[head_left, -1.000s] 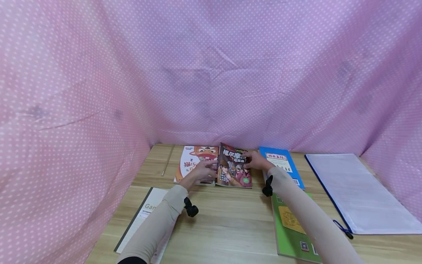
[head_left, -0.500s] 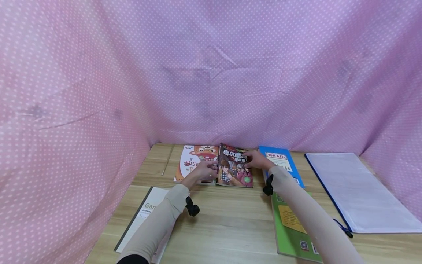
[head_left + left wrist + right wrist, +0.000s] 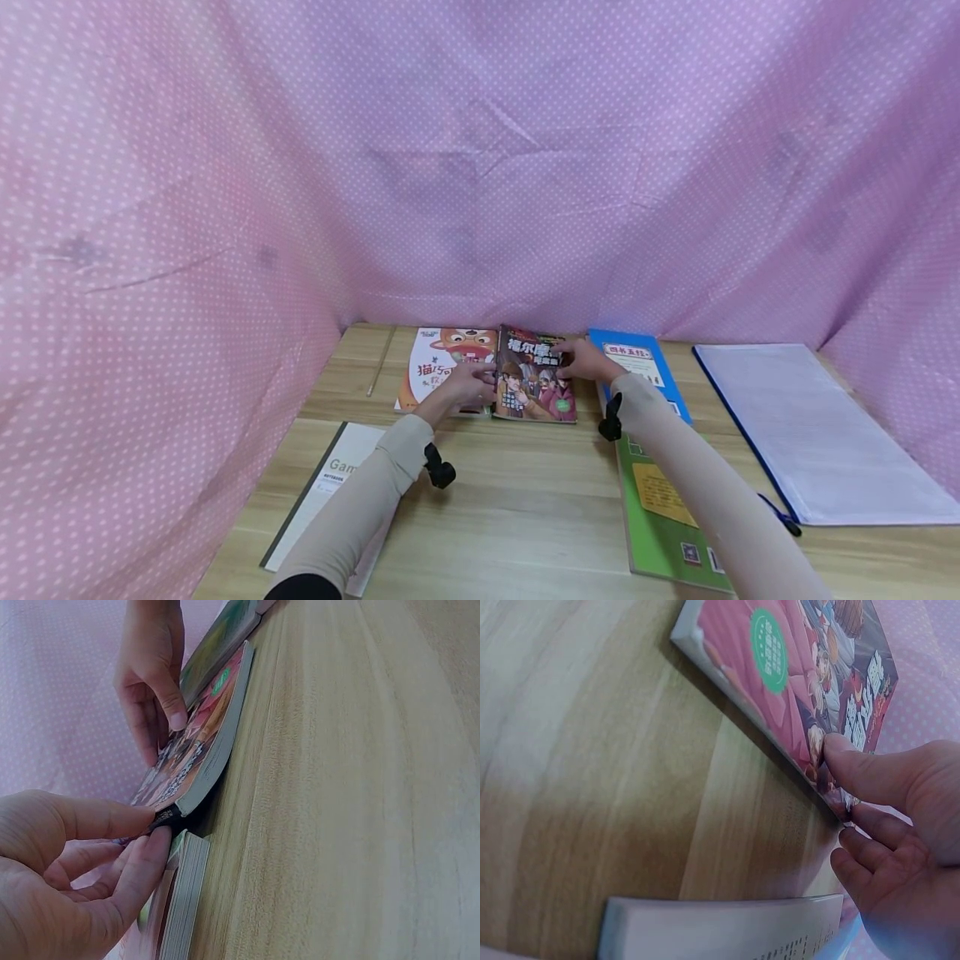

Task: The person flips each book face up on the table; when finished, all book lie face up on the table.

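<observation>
A dark comic-style book (image 3: 528, 387) with pictured figures and large white characters lies at the back middle of the table. My left hand (image 3: 467, 389) pinches its spine edge, the thumb above and fingers below in the left wrist view. My right hand (image 3: 588, 363) grips the opposite edge; in the right wrist view its thumb presses the cover (image 3: 780, 682) and the other fingers curl at the edge. That spine side sits raised off the wood. Left of it, partly under my left hand, lies a white and orange picture book (image 3: 431, 367).
A blue book (image 3: 663, 367) lies to the right, a green book (image 3: 660, 550) nearer, partly behind my right forearm. Further right is a white zip folder (image 3: 817, 433). A white notebook (image 3: 330, 492) lies front left, and a thin stick (image 3: 382, 360) back left. Pink dotted cloth (image 3: 480, 208) hangs behind.
The dark book has shifted very slightly to the right, and my left hand with it. Both hands keep their hold; the other books stay where they were.
</observation>
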Available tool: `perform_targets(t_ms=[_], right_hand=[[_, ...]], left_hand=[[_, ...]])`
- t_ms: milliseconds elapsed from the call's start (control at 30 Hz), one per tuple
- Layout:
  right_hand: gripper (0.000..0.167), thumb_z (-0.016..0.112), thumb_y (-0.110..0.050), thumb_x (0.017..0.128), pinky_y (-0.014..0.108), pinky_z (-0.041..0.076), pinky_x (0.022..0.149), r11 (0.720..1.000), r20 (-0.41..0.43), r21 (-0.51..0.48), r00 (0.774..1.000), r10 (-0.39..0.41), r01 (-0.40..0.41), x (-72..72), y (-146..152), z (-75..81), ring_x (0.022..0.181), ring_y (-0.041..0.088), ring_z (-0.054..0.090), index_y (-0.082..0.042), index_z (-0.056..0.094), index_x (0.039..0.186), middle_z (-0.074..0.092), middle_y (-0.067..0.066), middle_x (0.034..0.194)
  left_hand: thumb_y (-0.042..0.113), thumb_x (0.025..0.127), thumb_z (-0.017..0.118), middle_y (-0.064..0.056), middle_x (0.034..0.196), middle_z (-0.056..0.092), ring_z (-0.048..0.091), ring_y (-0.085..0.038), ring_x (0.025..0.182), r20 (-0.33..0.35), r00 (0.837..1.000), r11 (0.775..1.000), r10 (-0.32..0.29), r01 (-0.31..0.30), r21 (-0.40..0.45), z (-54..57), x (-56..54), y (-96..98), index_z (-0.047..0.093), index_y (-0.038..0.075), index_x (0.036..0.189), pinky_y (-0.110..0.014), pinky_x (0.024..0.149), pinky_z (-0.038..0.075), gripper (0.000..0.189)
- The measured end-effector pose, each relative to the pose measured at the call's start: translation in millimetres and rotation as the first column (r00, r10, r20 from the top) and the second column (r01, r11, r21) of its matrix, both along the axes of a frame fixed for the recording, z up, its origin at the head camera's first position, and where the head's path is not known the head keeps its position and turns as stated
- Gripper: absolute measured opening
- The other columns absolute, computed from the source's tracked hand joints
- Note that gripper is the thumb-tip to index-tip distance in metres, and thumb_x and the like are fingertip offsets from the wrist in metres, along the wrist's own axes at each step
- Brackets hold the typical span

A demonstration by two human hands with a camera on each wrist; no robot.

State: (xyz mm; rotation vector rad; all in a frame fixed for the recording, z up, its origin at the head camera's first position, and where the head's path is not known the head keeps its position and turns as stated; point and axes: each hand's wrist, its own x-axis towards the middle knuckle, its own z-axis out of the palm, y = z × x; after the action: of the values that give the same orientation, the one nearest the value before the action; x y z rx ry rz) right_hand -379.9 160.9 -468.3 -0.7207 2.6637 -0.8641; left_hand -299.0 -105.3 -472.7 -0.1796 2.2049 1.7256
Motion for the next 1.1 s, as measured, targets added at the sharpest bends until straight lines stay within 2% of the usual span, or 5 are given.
perform_targets(t_ms=[267,367,667,1100], right_hand=[[0.052,0.073,-0.007,0.093,0.058,0.046,0.110,1.000,-0.013,0.022,1.000,0.002,-0.002,-1.0,-1.8,-0.1,0.140,0.049,0.042,0.005,0.056,0.141,0.047,0.030,0.151],[0.051,0.072,-0.007,0.094,0.058,0.046,0.110,1.000,-0.011,0.023,1.000,0.001,-0.001,-0.7,-2.3,0.9,0.141,0.049,0.042,0.005,0.056,0.141,0.047,0.030,0.151],[0.052,0.073,-0.008,0.093,0.057,0.048,0.108,0.999,-0.029,0.041,1.000,0.001,0.000,-4.2,-1.3,-3.1,0.139,0.049,0.043,0.004,0.057,0.141,0.046,0.031,0.151],[0.051,0.072,-0.006,0.093,0.058,0.047,0.109,1.000,-0.023,0.021,1.000,0.017,-0.016,-4.4,-0.3,-2.1,0.140,0.049,0.042,0.006,0.056,0.140,0.045,0.032,0.151]], left_hand=[[-0.011,0.085,0.070,-0.014,0.119,0.066,0.068,-0.019,0.099,-0.038,0.999,1.000,0.026,-0.026,0.005,-2.0,1.5,0.5,0.057,0.003,0.144,-0.025,0.069,0.061,0.062],[-0.011,0.084,0.069,-0.015,0.121,0.066,0.068,-0.017,0.095,-0.053,0.999,1.000,0.013,-0.014,-0.014,-1.3,2.5,0.5,0.057,0.003,0.143,-0.025,0.065,0.058,0.061],[-0.007,0.086,0.071,-0.015,0.119,0.067,0.068,-0.015,0.087,-0.073,0.997,0.999,-0.027,0.025,-0.033,-1.2,5.0,-1.2,0.057,0.001,0.143,-0.026,0.066,0.058,0.059],[-0.006,0.084,0.072,-0.013,0.117,0.064,0.062,-0.017,0.090,-0.081,0.996,0.996,-0.044,0.037,-0.087,0.8,5.2,1.8,0.057,0.002,0.143,-0.024,0.060,0.054,0.061]])
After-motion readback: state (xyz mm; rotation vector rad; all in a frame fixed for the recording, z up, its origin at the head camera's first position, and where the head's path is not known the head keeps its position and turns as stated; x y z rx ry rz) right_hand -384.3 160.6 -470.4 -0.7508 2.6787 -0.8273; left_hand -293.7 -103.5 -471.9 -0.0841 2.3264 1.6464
